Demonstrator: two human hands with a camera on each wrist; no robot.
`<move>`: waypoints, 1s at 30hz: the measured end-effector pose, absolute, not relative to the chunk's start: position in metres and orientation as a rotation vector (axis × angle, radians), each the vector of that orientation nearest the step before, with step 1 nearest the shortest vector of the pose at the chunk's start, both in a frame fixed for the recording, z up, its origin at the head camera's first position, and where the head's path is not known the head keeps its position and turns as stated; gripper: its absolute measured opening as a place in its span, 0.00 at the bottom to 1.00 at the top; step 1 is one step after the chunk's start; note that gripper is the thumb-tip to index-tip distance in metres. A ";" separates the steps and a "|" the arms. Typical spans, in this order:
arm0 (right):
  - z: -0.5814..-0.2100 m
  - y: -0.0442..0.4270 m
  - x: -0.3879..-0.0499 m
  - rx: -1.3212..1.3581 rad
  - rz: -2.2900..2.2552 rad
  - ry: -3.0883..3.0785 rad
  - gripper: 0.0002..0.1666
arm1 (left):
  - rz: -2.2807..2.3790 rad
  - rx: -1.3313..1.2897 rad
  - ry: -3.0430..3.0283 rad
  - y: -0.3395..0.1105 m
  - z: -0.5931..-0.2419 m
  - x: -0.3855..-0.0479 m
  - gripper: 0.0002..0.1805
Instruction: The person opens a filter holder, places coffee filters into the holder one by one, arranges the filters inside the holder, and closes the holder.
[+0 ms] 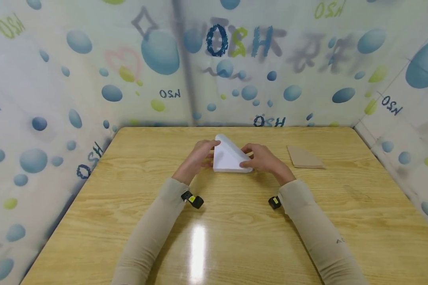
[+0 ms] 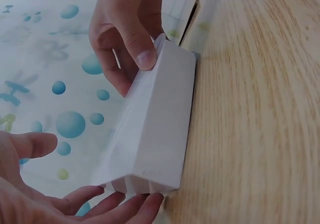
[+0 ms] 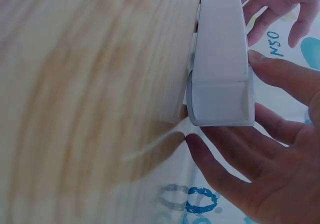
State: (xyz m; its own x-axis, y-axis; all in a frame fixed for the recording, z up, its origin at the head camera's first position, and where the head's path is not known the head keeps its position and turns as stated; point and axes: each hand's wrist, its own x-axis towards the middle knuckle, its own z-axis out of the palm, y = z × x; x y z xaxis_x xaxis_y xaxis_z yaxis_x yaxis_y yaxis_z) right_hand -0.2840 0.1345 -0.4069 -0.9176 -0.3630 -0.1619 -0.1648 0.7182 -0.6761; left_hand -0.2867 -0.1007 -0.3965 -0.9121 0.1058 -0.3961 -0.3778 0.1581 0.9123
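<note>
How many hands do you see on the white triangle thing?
2: the left hand at the left side of the white triangle, the right hand at its right corner.

The head view holds one left hand (image 1: pixel 199 154) and one right hand (image 1: pixel 263 157), making two; two pale sleeves (image 1: pixel 148 233); two black wrist devices (image 1: pixel 197 201); one white three-cornered box (image 1: pixel 226 159); one flat brown piece (image 1: pixel 304 157); and one wooden table (image 1: pixel 242 245).

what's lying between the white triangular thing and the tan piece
In the head view, the right hand holding the white thing, then bare tabletop before the tan piece.
</note>
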 end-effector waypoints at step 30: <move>-0.398 0.132 -0.278 -0.550 -0.920 2.671 0.45 | 1.647 -0.003 2.357 -0.105 -0.393 -0.284 0.37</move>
State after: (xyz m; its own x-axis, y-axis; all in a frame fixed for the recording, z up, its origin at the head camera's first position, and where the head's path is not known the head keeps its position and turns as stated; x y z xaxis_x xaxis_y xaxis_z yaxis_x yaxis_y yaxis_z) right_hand -0.2782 0.1315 -0.3978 -0.8936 -0.4318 -0.1224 -0.2649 0.7276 -0.6328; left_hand -0.2835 -0.1051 -0.3929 -0.9648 0.1491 -0.2168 -0.1524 0.3553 0.9222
